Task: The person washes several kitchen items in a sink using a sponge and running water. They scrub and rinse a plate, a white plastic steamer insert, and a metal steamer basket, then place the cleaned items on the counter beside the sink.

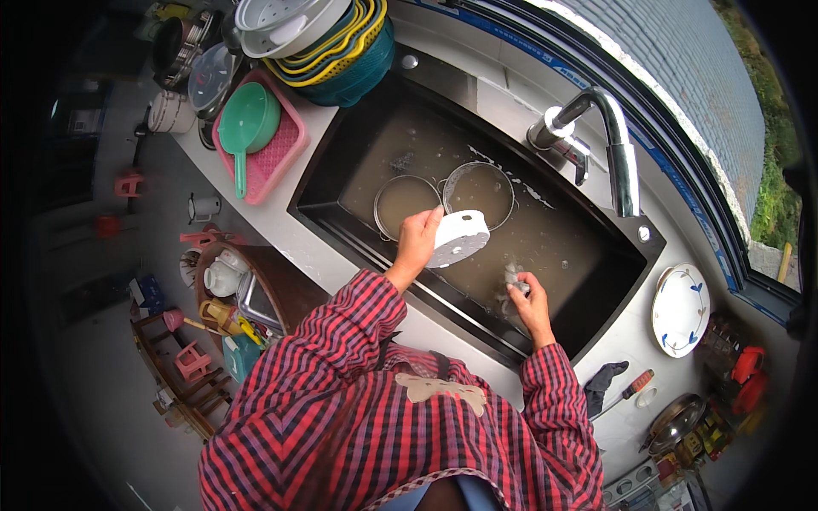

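Two hands at work over a black sink (334, 175) of murky water.

Stood sunk into a pale counter (281, 223) under a wide window (682, 77), with a chrome tap (615, 145) arching over the far edge. Held two round metal bowls (402, 200) side by side in the water, just beyond the hands. Gripped a white perforated round dish (460, 238) by its rim in the left hand (417, 243), tilted above the water. Closed the right hand (530, 302) around a grey scrubbing wad (511, 285) near the sink's front wall. Piled stacked colanders (328, 43) and a pink tray (277, 153) with a green ladle (247, 123) to the left; kept a white patterned plate (680, 308) and a screwdriver (626, 392) to the right.
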The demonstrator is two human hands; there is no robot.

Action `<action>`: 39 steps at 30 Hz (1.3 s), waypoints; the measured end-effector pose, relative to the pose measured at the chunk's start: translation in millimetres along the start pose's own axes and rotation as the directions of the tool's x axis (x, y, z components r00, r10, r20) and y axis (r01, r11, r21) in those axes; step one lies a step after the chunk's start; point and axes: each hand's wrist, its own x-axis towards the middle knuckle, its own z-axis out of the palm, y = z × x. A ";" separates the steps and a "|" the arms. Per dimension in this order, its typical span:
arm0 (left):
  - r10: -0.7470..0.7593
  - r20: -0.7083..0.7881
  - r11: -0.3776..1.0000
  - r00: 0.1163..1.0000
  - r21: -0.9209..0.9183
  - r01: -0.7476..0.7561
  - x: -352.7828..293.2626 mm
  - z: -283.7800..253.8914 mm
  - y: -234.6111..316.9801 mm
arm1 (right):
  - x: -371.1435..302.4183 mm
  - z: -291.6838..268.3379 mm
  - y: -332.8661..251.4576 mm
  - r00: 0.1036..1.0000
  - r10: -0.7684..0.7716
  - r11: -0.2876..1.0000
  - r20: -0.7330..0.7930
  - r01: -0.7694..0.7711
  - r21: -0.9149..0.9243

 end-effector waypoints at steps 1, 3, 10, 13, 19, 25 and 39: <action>-0.010 0.002 1.000 1.000 0.027 0.010 0.7 9.6 -3.2 | -11.6 1.6 -25.1 0.984 -0.178 0.984 -0.022 0.178 -0.016; -0.001 0.003 0.996 1.000 0.087 0.001 1.9 30.0 -7.5 | -32.8 10.6 -74.4 0.958 -0.288 0.957 -0.006 0.288 0.033; -0.379 0.027 0.825 0.925 -0.444 0.351 -15.1 75.6 -5.5 | 6.6 91.2 -145.2 0.704 -0.585 0.810 -0.402 0.528 -0.253; -0.389 -0.014 0.852 0.921 -0.385 0.354 -19.2 70.1 -3.3 | 37.2 103.9 -133.3 0.668 -0.498 0.866 -0.553 0.416 -0.278; -0.281 -0.226 0.951 0.933 -0.199 0.238 -18.3 55.2 0.1 | 93.1 63.2 -73.0 0.742 -0.284 0.911 -0.607 0.011 -0.412; -0.057 -0.199 0.995 0.978 0.072 0.073 1.7 13.0 -1.0 | 91.3 -9.9 50.2 0.821 -0.179 0.797 -0.543 -0.202 -0.569; 0.317 0.203 0.883 0.926 0.293 -0.367 4.7 15.0 38.1 | 26.4 49.7 -173.8 0.695 -0.718 0.672 -0.048 0.673 -0.310</action>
